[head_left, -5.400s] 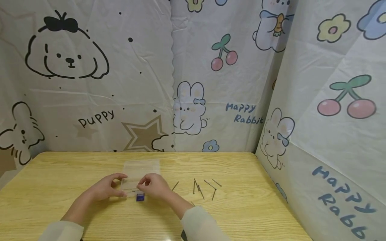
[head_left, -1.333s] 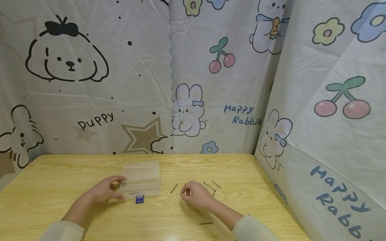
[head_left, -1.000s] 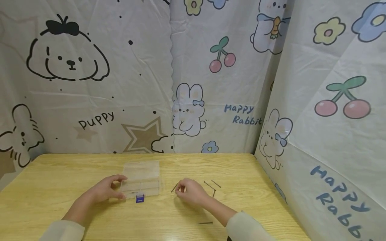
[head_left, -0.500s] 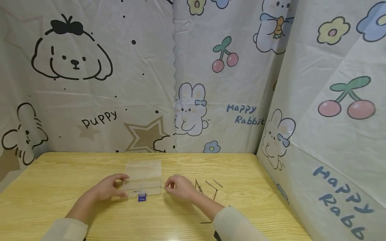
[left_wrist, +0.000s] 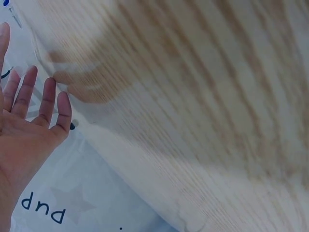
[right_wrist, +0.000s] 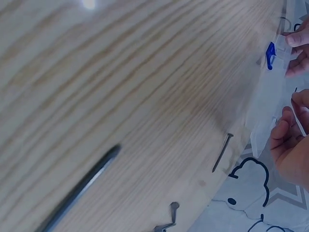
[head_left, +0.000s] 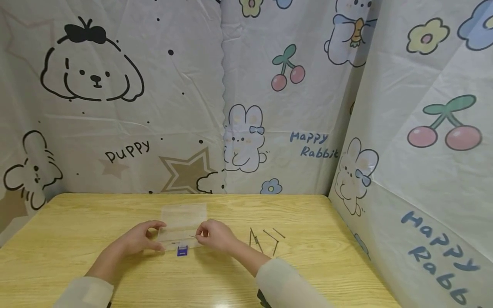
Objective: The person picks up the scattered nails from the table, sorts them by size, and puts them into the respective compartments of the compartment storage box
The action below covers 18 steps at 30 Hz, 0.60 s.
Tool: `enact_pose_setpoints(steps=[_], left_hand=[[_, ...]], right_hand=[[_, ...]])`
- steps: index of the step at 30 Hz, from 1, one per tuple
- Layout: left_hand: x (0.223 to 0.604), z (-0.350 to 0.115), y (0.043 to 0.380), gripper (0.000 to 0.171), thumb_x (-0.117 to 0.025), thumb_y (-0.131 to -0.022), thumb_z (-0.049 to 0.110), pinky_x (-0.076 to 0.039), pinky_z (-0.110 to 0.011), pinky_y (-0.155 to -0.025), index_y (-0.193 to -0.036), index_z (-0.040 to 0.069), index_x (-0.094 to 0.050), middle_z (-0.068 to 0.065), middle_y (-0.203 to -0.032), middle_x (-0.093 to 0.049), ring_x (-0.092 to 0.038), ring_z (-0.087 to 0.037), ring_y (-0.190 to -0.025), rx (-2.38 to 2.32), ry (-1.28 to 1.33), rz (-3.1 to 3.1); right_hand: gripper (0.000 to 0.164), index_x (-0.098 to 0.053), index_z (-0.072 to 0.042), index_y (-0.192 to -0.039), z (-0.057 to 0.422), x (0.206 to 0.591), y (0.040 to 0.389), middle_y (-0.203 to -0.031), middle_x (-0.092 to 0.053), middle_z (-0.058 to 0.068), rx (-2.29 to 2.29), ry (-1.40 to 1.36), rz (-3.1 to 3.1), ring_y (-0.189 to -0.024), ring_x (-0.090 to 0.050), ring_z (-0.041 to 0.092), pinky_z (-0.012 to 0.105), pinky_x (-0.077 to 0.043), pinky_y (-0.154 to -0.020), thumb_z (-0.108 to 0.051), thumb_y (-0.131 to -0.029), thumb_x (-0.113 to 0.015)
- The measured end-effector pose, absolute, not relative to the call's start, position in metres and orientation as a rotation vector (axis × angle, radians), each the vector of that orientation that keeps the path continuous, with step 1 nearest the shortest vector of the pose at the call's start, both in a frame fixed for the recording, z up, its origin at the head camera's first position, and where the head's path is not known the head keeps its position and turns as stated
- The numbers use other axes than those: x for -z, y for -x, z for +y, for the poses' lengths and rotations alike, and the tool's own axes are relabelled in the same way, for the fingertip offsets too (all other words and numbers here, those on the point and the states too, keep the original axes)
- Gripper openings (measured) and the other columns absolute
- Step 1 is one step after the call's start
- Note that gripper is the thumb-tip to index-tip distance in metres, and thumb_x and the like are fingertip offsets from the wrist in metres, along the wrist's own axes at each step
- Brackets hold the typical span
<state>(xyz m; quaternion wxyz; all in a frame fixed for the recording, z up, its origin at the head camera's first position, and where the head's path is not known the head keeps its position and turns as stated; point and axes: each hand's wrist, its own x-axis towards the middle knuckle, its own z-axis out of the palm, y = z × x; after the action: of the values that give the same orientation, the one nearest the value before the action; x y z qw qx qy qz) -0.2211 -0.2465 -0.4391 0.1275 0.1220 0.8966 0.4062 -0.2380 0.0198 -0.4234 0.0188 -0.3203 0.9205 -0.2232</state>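
Head view: a clear plastic box [head_left: 181, 232] sits on the wooden table [head_left: 215, 282], its lid [head_left: 184, 214] turned back on the far side and a blue latch [head_left: 182, 251] at the near edge; the left hand [head_left: 140, 237] grips the box's left end between thumb and fingers; the right hand [head_left: 216, 236] pinches a thin nail [head_left: 192, 236] over the right part of the box; a small dark piece [head_left: 176, 243], perhaps another nail, shows in the near part of the box, left of middle; loose nails [head_left: 271, 235] lie on the table to the right. The step in hand looks like putting this nail into the box; the next move would seem to call for lowering it past the near wall and letting go while the box is kept steady.

Left wrist view: the outer fingers are loosely extended; the grip on the box cannot be told from here.

Right wrist view: the right thumb and fingertips meet by the box, with a dark tip just beyond them; a blurred dark rod [right_wrist: 79, 188], probably a nail, lies near the camera; another nail [right_wrist: 222, 153] lies near the box.
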Motion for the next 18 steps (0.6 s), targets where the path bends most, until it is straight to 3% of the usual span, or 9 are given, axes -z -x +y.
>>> enact_pose_setpoints(steps=[10, 18], left_hand=[[0.437, -0.247, 0.221, 0.078, -0.082, -0.07, 0.03, -0.05, -0.043, -0.079, -0.132, 0.0, -0.046, -0.03, -0.133, -0.042, -0.051, -0.04, -0.108, -1.209, -0.356, 2.604], [0.438, -0.246, 0.221, 0.076, -0.081, -0.071, 0.029, -0.05, -0.045, -0.081, -0.132, 0.0, -0.046, -0.03, -0.132, -0.043, -0.051, -0.045, -0.109, -1.189, -0.389, 2.62]], right_hand=[[0.008, -0.069, -0.015, -0.087, -0.008, 0.419, 0.24, -0.068, -0.05, -0.01, 0.661, 1.045, 2.871, -0.062, -0.04, 0.0, 0.013, -0.034, -0.054, -0.019, -0.088, -0.062], [0.007, -0.068, -0.017, -0.086, -0.024, 0.426, 0.241, -0.067, -0.048, -0.011, 0.712, 0.949, 2.834, -0.06, -0.04, 0.0, 0.015, -0.034, -0.053, -0.021, -0.088, -0.062]])
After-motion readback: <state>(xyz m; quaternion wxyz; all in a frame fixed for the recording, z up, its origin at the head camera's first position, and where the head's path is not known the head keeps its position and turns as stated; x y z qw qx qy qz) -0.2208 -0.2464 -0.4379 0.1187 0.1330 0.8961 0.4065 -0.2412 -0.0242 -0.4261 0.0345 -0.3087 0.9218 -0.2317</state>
